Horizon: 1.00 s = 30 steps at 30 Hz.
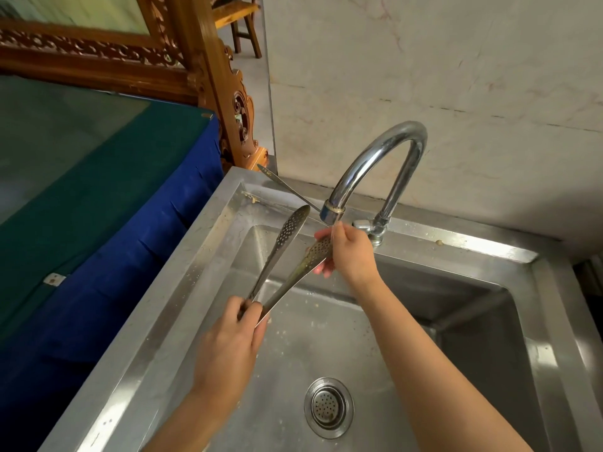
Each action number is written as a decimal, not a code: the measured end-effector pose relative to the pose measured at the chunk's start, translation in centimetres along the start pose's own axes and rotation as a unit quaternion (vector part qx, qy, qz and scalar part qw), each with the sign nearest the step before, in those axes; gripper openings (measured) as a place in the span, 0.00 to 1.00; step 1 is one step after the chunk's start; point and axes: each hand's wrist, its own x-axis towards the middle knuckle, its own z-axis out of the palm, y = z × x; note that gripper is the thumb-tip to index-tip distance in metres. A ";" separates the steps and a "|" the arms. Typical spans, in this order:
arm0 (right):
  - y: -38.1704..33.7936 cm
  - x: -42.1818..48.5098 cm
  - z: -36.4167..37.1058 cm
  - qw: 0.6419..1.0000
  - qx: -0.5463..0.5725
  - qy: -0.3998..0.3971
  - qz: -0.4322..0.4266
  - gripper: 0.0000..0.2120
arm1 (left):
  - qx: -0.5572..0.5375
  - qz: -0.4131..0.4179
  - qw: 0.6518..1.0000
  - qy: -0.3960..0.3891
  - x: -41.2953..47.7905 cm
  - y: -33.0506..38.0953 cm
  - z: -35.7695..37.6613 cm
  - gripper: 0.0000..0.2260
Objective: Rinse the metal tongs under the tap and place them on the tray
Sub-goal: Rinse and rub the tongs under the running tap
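The person is standing at a steel sink [182,288] and holding the tongs [288,236] up over the bowl, right under the tap [378,158]. The left hand [228,340] is wrapping its fingers round the joined end, low and near the person. That grip is closed tight on the metal. The two arms of the tongs are spreading out like a V. The right hand [352,252] is holding the holey tip of the right arm between its fingers, just below the spout. A thin stream of water seems to be falling onto that tip. The other tip is sticking up free, to the left of the spout.

I am thinking the tongs are stiff and light, with a bit of spring at the joint. Wet metal is slippery, so the joined end is the best place to hold, where both arms meet. The tips look thin at the edges, so rubbing them wants care. Brown marks are showing on the held tip, so the rinse looks not done.

Room is tight up top. The spout is hanging just above the right hand, and the wall [456,76] is close behind. A spare tool [280,182] is lying on the back rim, its end near the spout, and could get knocked. Below, the bowl is deep and wide, with the drain [329,407] near the front. To the left a blue cloth [98,288] is hanging down beside the counter. I am not seeing any tray from here.
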 end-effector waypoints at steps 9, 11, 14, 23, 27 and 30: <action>0.1 0.8 0.6 0.992 -0.124 0.016 0.000 0.10 | 0.016 0.001 0.999 -0.040 1.1 0.7 -0.1 0.06; -0.1 1.0 0.5 0.993 -0.098 0.066 0.017 0.17 | 0.012 0.014 0.999 -0.044 1.4 0.9 -0.1 0.06; 0.2 1.1 0.2 0.997 -0.041 0.050 0.032 0.13 | 0.015 0.013 0.998 -0.051 2.0 0.8 -0.1 0.07; 0.7 1.1 0.4 0.989 -0.139 0.043 0.007 0.08 | 0.048 0.016 0.996 -0.069 1.7 0.7 0.3 0.05; 0.7 1.0 0.4 0.993 -0.088 0.070 0.045 0.19 | 0.054 0.024 0.996 -0.069 1.5 0.6 0.0 0.07; 0.8 0.6 -0.2 0.995 -0.021 -0.044 0.083 0.08 | 0.067 0.013 0.995 -0.074 1.4 0.1 0.0 0.08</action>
